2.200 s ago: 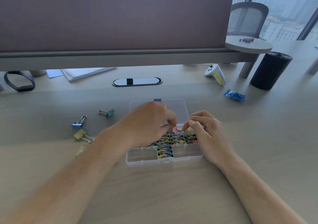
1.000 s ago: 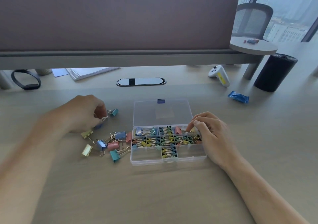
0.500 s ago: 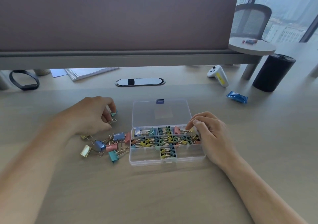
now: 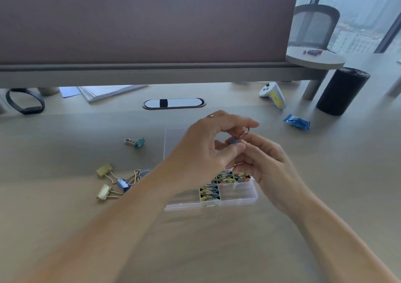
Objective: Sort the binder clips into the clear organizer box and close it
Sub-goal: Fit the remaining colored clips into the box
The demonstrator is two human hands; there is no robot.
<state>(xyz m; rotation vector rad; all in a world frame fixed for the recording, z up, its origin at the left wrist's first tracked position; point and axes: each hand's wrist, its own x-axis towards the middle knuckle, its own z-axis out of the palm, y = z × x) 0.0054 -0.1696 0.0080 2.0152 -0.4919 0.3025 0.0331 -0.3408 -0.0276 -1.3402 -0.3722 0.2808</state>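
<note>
Two hands meet above clear plastic organizer box (image 4: 238, 198) on pale wooden desk (image 4: 217, 245). Our left hand (image 4: 206, 152) pinches small blue binder clip (image 4: 234, 140) between thumb and fingers; our right hand (image 4: 268, 169) curls fingertips onto same clip from other side. Box open, lid (image 4: 173, 139) flat behind, middle compartments packed with small coloured clips (image 4: 209, 192). Left of box, loose clips (image 4: 123, 185) bunched together: yellow, blue, gold. Teal clip (image 4: 138, 142) lies apart, farther back.

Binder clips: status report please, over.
Left hand, right hand both pinching small blue metal binder clip above clear plastic organizer box. Box open. Loose coloured clips on pale wooden desk, left of box. Nothing blocking.
</note>
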